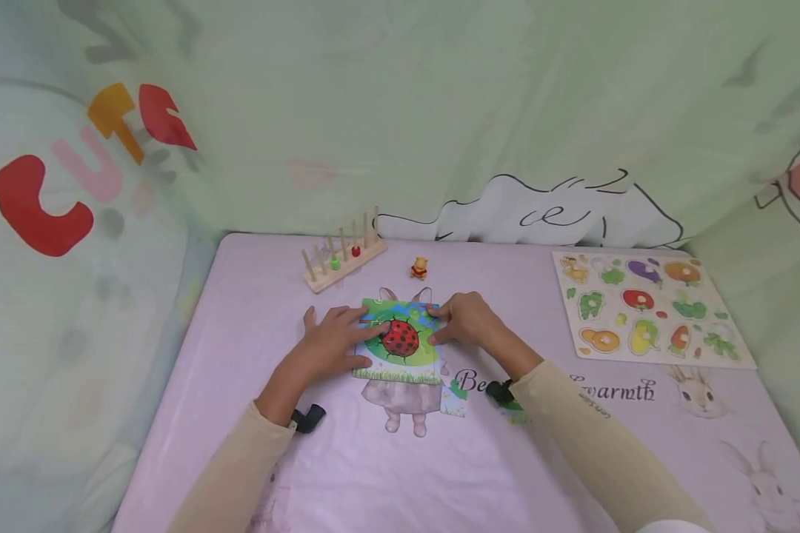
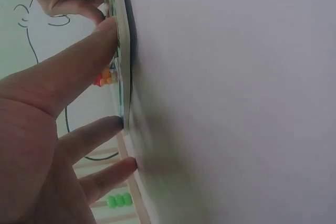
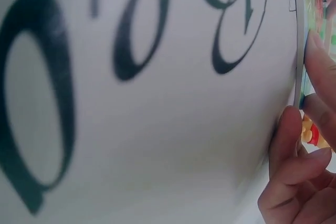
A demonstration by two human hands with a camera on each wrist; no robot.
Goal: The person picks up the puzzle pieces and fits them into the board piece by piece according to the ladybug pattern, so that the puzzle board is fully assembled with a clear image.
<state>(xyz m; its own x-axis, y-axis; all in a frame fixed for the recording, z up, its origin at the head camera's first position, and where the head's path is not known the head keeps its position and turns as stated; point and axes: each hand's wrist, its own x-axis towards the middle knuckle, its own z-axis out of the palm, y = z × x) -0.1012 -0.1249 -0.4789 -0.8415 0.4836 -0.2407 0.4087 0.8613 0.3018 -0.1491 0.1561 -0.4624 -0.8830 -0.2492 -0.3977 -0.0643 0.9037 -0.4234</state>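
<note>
A square ladybug puzzle (image 1: 410, 363) with a green and blue picture lies on the table between both hands. My left hand (image 1: 330, 344) touches its left side, one finger reaching over the picture to the ladybug and the thumb near the lower left edge. In the left wrist view the fingers (image 2: 86, 51) look fairly straight against the puzzle. My right hand (image 1: 470, 318) pinches the upper right edge, its other fingers curled, as the right wrist view shows. A loose puzzle piece (image 1: 455, 400) lies below the right corner. Another piece (image 1: 516, 416) is partly hidden under the right forearm.
Behind the puzzle stand a wooden peg rack (image 1: 347, 268) with green and red beads and a small bear figurine (image 1: 419, 269). A vegetable peg board (image 1: 653, 311) lies at the right. Curtains hang round the printed tablecloth (image 1: 400, 481).
</note>
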